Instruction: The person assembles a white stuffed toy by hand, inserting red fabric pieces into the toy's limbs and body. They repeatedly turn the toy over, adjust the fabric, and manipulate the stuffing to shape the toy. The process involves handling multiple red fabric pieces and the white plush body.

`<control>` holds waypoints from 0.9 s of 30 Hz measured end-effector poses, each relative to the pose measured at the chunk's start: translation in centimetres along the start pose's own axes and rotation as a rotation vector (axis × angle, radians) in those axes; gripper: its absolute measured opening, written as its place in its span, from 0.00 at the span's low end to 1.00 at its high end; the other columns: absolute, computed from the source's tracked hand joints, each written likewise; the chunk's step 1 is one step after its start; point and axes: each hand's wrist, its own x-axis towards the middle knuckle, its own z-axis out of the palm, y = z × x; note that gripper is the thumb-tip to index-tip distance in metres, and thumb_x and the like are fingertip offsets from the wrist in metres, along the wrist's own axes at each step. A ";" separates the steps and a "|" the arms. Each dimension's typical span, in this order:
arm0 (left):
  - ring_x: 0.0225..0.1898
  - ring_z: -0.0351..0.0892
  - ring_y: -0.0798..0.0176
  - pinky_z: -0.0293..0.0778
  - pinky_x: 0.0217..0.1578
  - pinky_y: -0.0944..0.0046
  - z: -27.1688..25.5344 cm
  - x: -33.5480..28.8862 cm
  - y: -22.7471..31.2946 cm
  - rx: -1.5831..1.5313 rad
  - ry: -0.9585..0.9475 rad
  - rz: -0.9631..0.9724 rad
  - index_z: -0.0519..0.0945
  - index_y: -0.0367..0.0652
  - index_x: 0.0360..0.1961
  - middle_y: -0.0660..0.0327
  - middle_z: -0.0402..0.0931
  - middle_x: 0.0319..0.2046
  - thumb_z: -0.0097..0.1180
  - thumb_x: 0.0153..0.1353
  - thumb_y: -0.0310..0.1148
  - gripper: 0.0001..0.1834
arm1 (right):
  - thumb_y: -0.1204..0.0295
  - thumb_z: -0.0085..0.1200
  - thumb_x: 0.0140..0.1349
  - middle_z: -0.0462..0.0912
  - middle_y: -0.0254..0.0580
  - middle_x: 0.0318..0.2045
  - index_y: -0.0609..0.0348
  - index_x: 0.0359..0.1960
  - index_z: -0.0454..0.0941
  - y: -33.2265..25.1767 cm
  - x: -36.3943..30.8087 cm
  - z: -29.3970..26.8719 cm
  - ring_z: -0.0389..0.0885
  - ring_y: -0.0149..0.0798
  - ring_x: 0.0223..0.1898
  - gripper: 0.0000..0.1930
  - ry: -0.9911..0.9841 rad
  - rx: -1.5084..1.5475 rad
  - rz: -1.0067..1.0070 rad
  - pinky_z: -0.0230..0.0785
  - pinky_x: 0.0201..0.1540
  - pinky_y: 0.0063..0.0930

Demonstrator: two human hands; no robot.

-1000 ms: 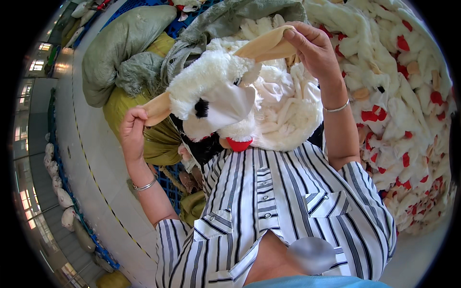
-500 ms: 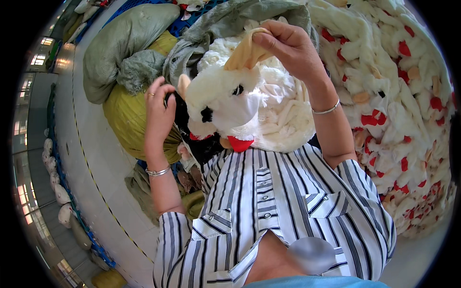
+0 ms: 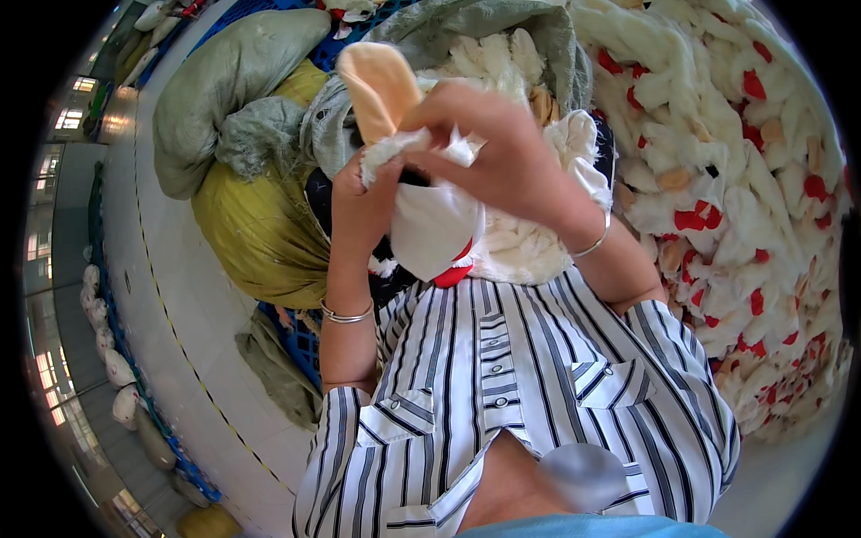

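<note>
A white plush toy skin (image 3: 430,220) with a smooth white muzzle, a tan ear (image 3: 377,94) and a bit of red cloth below hangs in front of my chest. My left hand (image 3: 363,202) grips its furry edge near the ear's base, fingers closed. My right hand (image 3: 493,148) is smeared by motion, its fingers at the same furry edge; whether they pinch it I cannot make out. The toy's eyes are mostly hidden behind my hands. More cream plush skins (image 3: 525,255) lie in an open grey-green woven sack (image 3: 556,45) behind it.
On the right spreads a large heap of cream plush skins (image 3: 708,224) with red and tan pieces. A stuffed grey-green sack (image 3: 238,81) rests above a yellow-green sack (image 3: 256,238) on the left. Beyond them runs a pale floor (image 3: 170,233) with a striped line.
My right hand has come down and left, off the ear it was pulling up. My left hand has moved right onto the toy skin, which is now turned and gathered between both hands.
</note>
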 end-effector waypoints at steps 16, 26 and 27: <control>0.34 0.75 0.74 0.73 0.36 0.70 -1.3 0.7 -1.7 0.001 0.071 0.059 0.82 0.33 0.43 0.64 0.82 0.37 0.55 0.68 0.42 0.19 | 0.81 0.60 0.53 0.76 0.43 0.29 0.61 0.32 0.76 3.0 -2.3 2.5 0.78 0.45 0.33 0.07 -0.054 -0.067 -0.050 0.72 0.35 0.32; 0.28 0.76 0.76 0.73 0.29 0.73 -2.1 -0.3 -1.5 -0.175 -0.174 -0.181 0.82 0.37 0.42 0.67 0.81 0.31 0.54 0.68 0.39 0.15 | 0.78 0.62 0.54 0.77 0.42 0.29 0.60 0.35 0.76 0.8 -1.7 0.8 0.79 0.39 0.31 0.08 -0.027 -0.048 0.047 0.72 0.34 0.29; 0.28 0.76 0.75 0.73 0.29 0.73 -1.9 -0.4 -1.7 -0.187 -0.147 -0.184 0.82 0.37 0.43 0.67 0.81 0.31 0.53 0.68 0.39 0.15 | 0.76 0.63 0.54 0.77 0.42 0.29 0.60 0.36 0.75 -0.2 -1.8 1.2 0.80 0.40 0.30 0.10 -0.152 -0.003 -0.007 0.72 0.35 0.29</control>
